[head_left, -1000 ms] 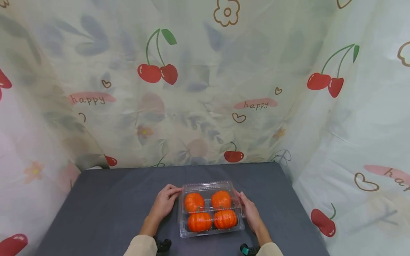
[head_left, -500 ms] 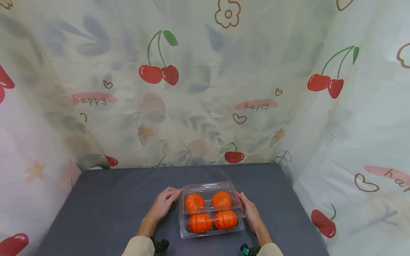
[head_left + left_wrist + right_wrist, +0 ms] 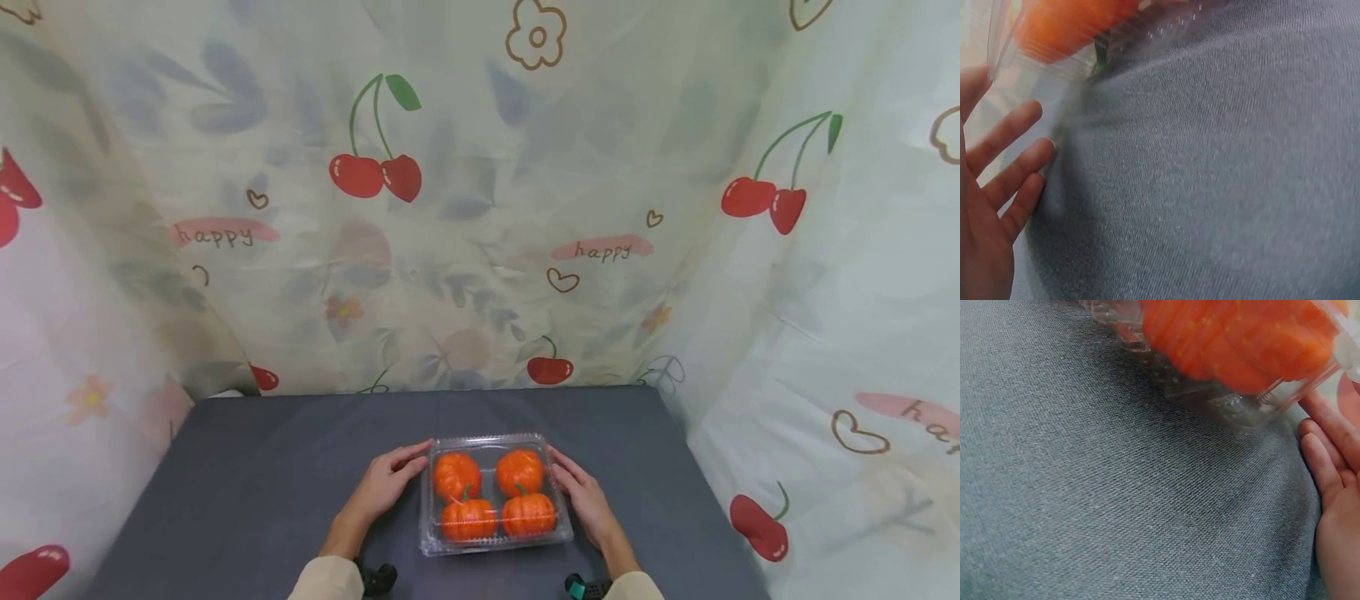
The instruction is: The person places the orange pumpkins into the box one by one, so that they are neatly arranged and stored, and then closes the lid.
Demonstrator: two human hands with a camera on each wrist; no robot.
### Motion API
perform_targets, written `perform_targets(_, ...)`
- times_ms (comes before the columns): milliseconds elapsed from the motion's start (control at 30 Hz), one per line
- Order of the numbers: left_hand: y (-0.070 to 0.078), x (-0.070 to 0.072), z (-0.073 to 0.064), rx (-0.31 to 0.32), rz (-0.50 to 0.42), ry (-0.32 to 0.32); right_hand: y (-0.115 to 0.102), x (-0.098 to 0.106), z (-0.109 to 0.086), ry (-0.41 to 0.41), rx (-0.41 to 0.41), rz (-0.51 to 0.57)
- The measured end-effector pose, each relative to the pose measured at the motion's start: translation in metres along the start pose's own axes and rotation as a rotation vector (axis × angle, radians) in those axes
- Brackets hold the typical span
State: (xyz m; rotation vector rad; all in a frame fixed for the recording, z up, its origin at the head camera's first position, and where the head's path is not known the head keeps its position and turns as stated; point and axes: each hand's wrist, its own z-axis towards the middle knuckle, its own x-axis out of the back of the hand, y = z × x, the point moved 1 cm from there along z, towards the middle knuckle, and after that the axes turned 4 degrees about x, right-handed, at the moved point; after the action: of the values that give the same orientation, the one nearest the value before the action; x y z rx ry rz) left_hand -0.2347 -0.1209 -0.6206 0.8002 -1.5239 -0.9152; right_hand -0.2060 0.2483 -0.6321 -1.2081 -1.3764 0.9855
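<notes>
A clear plastic clamshell box (image 3: 491, 546) holds several small orange pumpkins (image 3: 468, 520) with green stems. Its clear lid (image 3: 487, 439) lies over them; whether the front edge is latched cannot be told. My left hand (image 3: 385, 483) is at the box's far left corner, fingertips touching the edge. In the left wrist view, the left hand's fingers (image 3: 1013, 169) are spread and fairly straight, one meeting the clear plastic. Along the right side, my right hand (image 3: 588, 502) rests its extended fingers against the box. The right wrist view shows those fingers (image 3: 1329, 434) beside the plastic wall.
A dark grey cloth covers the table (image 3: 285, 475) under the box. Behind and at both sides hangs a pale curtain (image 3: 480, 208) printed with cherries and flowers. Black straps (image 3: 377, 578) sit on both wrists below cream sleeves (image 3: 328, 578).
The lid, tilted up earlier with its front edge across the middle of the pumpkins, has come down over the box. Both hands stay at the sides, the left shifting only slightly.
</notes>
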Motion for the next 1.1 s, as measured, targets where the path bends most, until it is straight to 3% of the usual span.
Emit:
perform_targets(200,-0.001,-0.003,-0.001,0.024,0.02,0.058,0.006,-0.002,0.002,0.002,0.031,-0.026)
perform_targets(367,0.008,-0.009,0.002,0.035,0.029,0.107,0.008,0.002,0.001,0.075,0.029,-0.044)
perform_targets(833,0.023,-0.002,0.0,0.25,-0.104,0.1,0.002,-0.01,0.003,0.143,0.053,-0.055)
perform_targets(1100,0.032,0.0,-0.003,0.288,-0.194,0.16,-0.007,-0.01,0.0,0.13,0.063,-0.106)
